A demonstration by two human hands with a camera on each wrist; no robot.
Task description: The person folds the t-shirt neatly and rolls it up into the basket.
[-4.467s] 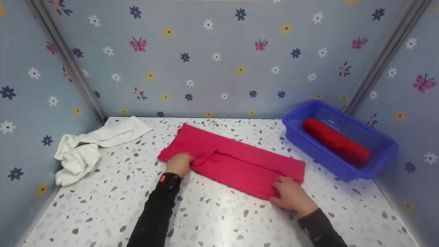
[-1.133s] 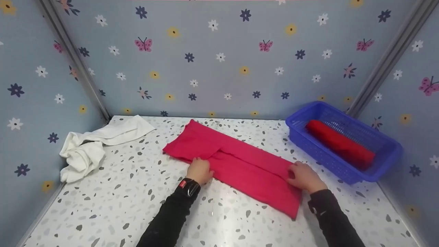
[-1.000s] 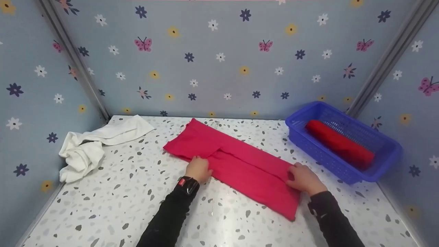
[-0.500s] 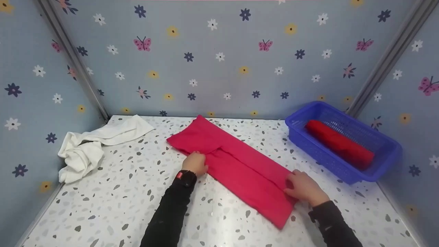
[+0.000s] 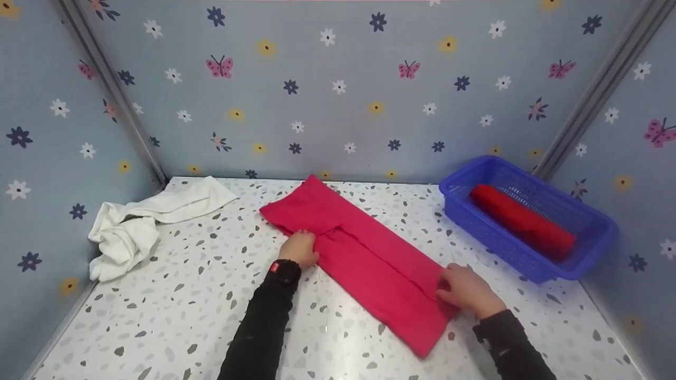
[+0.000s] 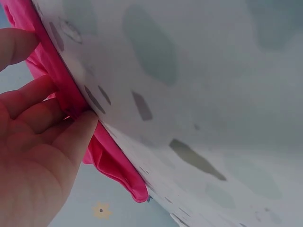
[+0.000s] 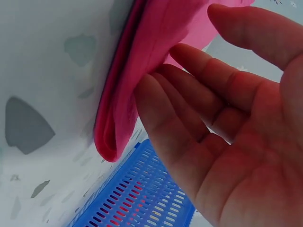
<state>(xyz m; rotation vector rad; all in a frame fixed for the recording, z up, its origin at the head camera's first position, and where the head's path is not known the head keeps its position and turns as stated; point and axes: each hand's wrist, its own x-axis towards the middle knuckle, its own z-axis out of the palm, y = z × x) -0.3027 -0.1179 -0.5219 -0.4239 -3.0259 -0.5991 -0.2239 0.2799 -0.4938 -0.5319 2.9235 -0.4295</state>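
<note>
The left hand [image 5: 299, 248] lay open at the near long edge of the folded pink cloth [image 5: 364, 264], fingers slightly bent and touching it, without a firm grip. The right hand [image 5: 467, 289], also open with its thumb apart, touched the cloth's right corner. The cloth rested mid-counter [image 5: 179, 327], between the hands, its long axis slanting from near the back edge towards the right half of the front edge; the right hand was nearer its front end. Against a second earlier, the cloth had swung clockwise, its far corner closer to the back edge.
</note>
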